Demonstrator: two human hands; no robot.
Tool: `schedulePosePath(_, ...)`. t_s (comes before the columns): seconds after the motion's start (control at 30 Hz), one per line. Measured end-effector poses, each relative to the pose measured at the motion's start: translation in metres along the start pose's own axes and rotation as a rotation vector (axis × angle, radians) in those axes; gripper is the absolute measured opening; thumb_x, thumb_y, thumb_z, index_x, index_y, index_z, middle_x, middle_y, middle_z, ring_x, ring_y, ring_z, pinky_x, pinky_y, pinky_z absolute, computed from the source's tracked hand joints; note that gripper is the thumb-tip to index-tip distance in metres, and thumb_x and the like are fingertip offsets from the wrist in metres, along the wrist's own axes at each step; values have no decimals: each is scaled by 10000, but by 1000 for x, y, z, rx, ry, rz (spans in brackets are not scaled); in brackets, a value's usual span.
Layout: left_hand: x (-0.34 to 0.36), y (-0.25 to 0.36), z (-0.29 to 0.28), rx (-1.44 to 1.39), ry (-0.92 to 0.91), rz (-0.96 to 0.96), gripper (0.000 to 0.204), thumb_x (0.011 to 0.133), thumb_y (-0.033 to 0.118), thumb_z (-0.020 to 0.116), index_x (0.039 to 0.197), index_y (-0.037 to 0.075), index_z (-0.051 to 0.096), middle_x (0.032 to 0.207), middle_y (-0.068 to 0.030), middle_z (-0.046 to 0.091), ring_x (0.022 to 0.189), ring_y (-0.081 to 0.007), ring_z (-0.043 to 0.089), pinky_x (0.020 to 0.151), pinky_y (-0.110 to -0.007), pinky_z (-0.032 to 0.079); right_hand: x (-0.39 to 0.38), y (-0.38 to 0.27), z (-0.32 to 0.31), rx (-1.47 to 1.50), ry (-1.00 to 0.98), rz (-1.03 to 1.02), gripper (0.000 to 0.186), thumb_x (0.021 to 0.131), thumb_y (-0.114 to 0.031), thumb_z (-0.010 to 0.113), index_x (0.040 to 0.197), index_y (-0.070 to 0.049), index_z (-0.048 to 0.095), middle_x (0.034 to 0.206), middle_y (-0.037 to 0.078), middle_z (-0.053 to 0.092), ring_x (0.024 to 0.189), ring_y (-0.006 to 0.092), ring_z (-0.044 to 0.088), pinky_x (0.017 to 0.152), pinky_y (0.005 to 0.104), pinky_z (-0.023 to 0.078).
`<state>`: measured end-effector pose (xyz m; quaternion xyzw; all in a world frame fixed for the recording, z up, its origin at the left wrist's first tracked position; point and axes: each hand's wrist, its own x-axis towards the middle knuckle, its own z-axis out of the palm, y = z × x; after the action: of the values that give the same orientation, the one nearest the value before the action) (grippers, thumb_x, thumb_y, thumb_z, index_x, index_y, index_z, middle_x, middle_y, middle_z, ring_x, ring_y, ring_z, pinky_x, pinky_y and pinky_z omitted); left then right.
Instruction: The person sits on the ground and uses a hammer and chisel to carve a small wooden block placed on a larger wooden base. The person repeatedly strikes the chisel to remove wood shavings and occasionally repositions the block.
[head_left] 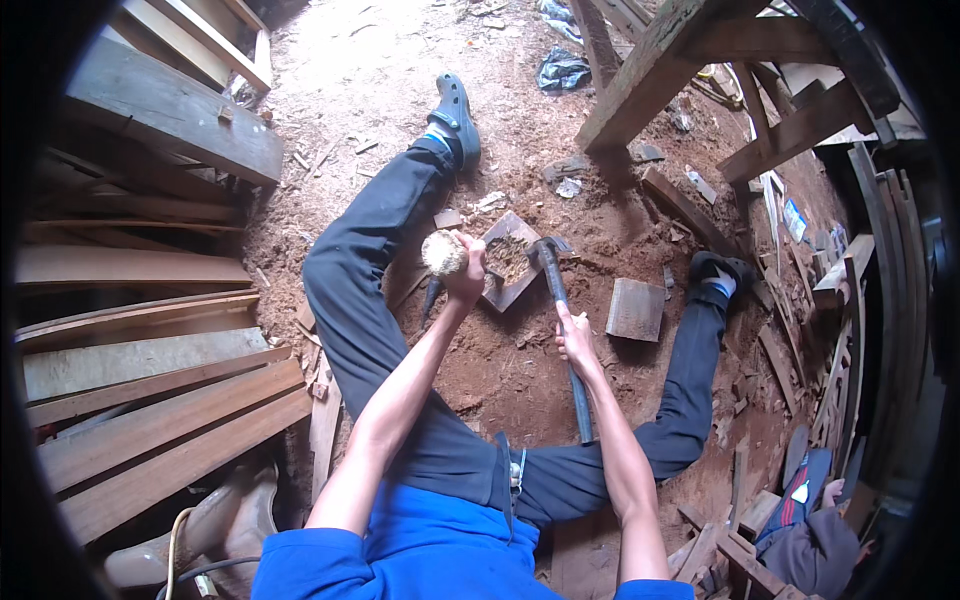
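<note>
My left hand (467, 274) is closed around a tool with a round, frayed, pale wooden top (444, 252). A dark, narrow part (432, 298) shows below that top; its tip is hard to make out. In my right hand (575, 336) is a claw hammer (556, 274), gripped midway along its dark handle, with the head pointing away from me. Between the two hands, on the ground, lies a square wooden piece (520, 290) with a hollow middle that holds wood chips. The hammer head appears above its right corner.
My outstretched legs (365, 235) flank the work spot on sawdust-covered ground. A square wooden block (635, 310) lies to the right. Stacked boards (150, 350) line the left, beside a pale boot (215, 525). A timber frame (650, 75) stands at the upper right, with scrap wood below.
</note>
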<state>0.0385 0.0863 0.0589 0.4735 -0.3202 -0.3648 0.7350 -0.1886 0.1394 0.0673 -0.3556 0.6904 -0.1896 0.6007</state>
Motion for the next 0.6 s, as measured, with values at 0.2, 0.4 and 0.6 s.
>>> schedulePosePath(0.2, -1, -21, 0, 493, -122, 412, 61, 915, 24, 517, 880, 62, 484, 637, 27, 438, 561, -67, 413, 521, -233, 360, -61, -75, -31, -7, 10, -171, 553, 961, -601, 444, 669, -132, 429, 475, -88, 383, 335, 18, 334, 285, 190, 245)
schedulePosePath(0.4, 4, -18, 7, 719, -65, 520, 128, 889, 64, 592, 766, 49, 561, 655, -35, 510, 599, -150, 497, 558, -316, 404, -175, -174, -60, 155, 10, -533, 564, 966, -602, 434, 744, -84, 460, 499, -51, 379, 382, 22, 359, 336, 185, 241)
schedulePosePath(0.6, 2, -8, 21, 983, -132, 708, 178, 863, 200, 637, 868, 24, 609, 828, -74, 633, 957, -262, 573, 1024, -442, 288, -208, -168, -30, 350, -126, -1095, 557, 937, -598, 496, 816, -55, 471, 743, -9, 440, 484, 52, 426, 369, 183, 259)
